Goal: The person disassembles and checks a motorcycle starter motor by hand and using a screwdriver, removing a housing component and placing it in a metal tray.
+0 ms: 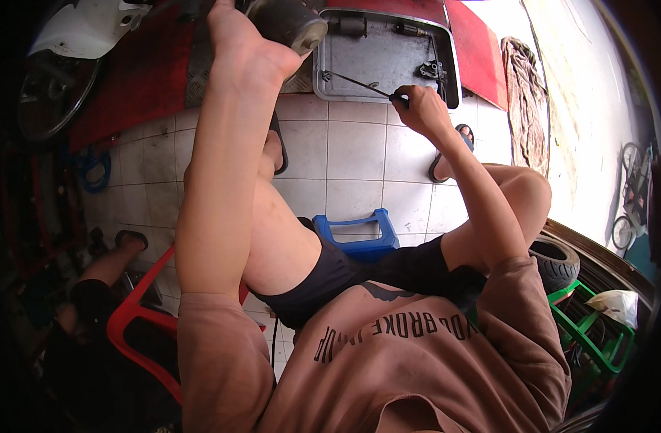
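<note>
My right hand [422, 110] is closed around the black handle of a long, thin screwdriver [363, 84]. Its shaft points left across the near part of a metal tray [456, 68], with the tip by a small dark piece on the left. Farther left, my left hand [249, 49] is against a dark, rounded cylindrical part [281, 23] with a pale round end. The thumb side lies along the part's lower edge; the other fingers are mostly hidden. In the tray lie a dark cylinder [350, 27], a smaller cylindrical part [411, 29] and a black irregular part [431, 70].
The tray rests on a red surface [477, 50]. A blue stool [359, 242] stands between my legs. A red chair [139, 317] and a person's leg [112, 263] are at left. A tyre [554, 261] and a green rack [597, 339] stand at right.
</note>
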